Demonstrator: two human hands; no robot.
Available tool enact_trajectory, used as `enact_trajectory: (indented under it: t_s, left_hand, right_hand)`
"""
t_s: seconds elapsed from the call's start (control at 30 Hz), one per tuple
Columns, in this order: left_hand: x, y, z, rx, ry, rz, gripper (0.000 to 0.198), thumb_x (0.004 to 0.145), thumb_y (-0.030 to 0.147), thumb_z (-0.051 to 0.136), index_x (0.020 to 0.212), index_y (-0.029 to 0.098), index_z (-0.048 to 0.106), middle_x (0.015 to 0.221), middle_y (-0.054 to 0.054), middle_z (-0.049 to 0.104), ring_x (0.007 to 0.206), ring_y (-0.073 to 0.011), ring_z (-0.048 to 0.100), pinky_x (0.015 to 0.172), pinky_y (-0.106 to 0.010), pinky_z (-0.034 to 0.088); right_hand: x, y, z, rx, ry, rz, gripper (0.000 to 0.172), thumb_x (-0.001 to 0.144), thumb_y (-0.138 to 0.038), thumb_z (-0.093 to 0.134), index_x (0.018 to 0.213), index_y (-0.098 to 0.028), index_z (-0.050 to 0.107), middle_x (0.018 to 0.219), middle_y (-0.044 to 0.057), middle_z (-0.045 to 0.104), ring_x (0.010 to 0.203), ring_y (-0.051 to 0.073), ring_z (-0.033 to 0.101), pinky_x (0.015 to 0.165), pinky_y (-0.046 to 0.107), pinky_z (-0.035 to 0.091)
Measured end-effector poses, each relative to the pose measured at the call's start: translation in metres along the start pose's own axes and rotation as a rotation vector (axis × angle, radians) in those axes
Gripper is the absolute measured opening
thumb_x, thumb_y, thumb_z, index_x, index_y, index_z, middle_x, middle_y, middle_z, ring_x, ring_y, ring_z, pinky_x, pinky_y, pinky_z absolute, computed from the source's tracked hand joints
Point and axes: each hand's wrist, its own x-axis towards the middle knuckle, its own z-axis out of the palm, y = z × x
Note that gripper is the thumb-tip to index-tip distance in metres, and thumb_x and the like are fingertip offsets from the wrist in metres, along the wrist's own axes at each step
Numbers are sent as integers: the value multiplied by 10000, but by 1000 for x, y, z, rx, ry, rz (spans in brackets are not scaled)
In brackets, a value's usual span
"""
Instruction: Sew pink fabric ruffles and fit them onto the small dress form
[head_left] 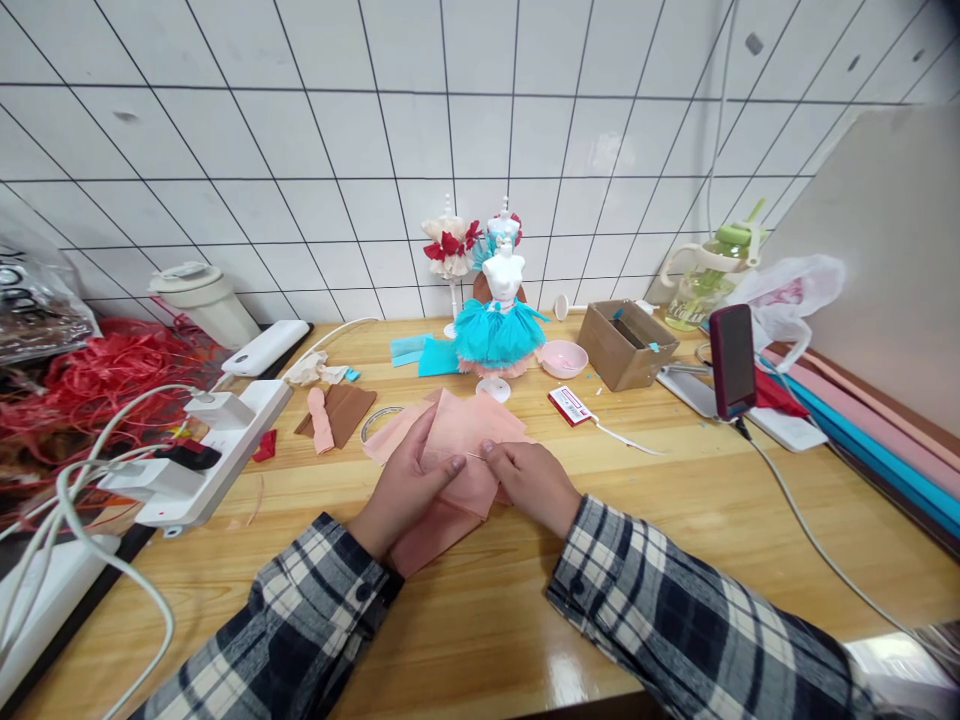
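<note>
Fabric (469, 425): we hold it over the worktop (480, 650), in front of the turquoise-skirted mannequin (503, 272).
Left hand (409, 488): we grip the fabric, thumb on top.
Right hand (534, 482): we pinch a thin pale strand (475, 457) above the fabric.

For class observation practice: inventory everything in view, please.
Sheets: several, peach, between hands
Dress forms: three, white, back
Bowl: one, pink, beside box
Box: one, brown, back right
Bottle: one, green, back right
Plastic bag: one, white, right
Phone: one, maroon, right
Rolls: several, multicoloured, right edge
Power strip: one, white, left
Tumbler: one, cream, back left
Strands: many, red, far left
Table: one, wooden, below
Sleeves: two, plaid, both arms
Left hand: one, holding sheets
Right hand: one, pinching something thin
</note>
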Motion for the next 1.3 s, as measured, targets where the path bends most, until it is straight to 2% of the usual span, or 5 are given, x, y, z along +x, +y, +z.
enact_trajectory:
  t_s: [0.23, 0.77, 1.03, 1.3]
  left_hand:
    - [1, -1, 0, 105, -9, 17, 799, 789, 420, 672, 1473, 184, 332, 1486, -114, 433, 1407, -291, 331, 1166, -433, 253]
    - [1, -5, 1, 109, -17, 34, 813, 788, 427, 683, 1471, 169, 328, 1554, -119, 327, 1435, -276, 278, 1181, -423, 229]
    - [1, -3, 0, 151, -55, 41, 798, 794, 416, 681, 1472, 176, 337, 1579, -107, 260, 1451, -284, 227, 1188, -429, 215]
    - [0, 1, 0, 127, -64, 46, 814, 785, 404, 695, 1478, 178, 332, 1570, -104, 282, 1448, -283, 234, 1192, -431, 205]
  right_hand:
    - [0, -1, 1, 24, 2, -35, 594, 1019, -484, 232, 737, -186, 660, 734, 35, 686, 624, 133, 518, 550, 266, 234]
    - [1, -1, 2, 50, -19, -32, 562, 1007, -508, 279, 753, -185, 663, 729, 34, 677, 640, 130, 526, 574, 249, 268]
    - [-1, -3, 2, 105, -27, -31, 552, 1020, -478, 249, 860, -202, 700, 857, 56, 716, 764, 156, 589, 629, 247, 318]
    - [-1, -2, 2, 112, -24, -33, 556, 1020, -470, 250, 821, -196, 691, 804, 48, 707, 721, 148, 577, 609, 250, 301]
